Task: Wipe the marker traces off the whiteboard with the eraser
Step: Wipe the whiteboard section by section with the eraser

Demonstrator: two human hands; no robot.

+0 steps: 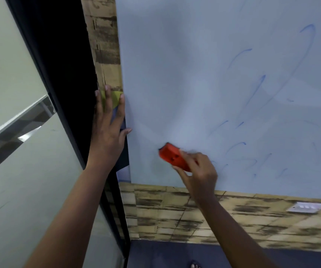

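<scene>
No legible text or labels.

- Left hand [108, 130] and forearm, entering from seven o'clock: bare, no sleeve, watch or ring.
- Right hand [199, 175] and forearm, entering from five o'clock: likewise bare, nothing worn.

**Surfaces and finishes**

The whiteboard [194, 74] at upper right looks smooth and faintly glossy. The eraser [173, 157] has a smooth orange plastic shell. The wall [175, 215] below carries a weathered wood-plank print. The panel [10, 55] at left is glossy glass.
</scene>
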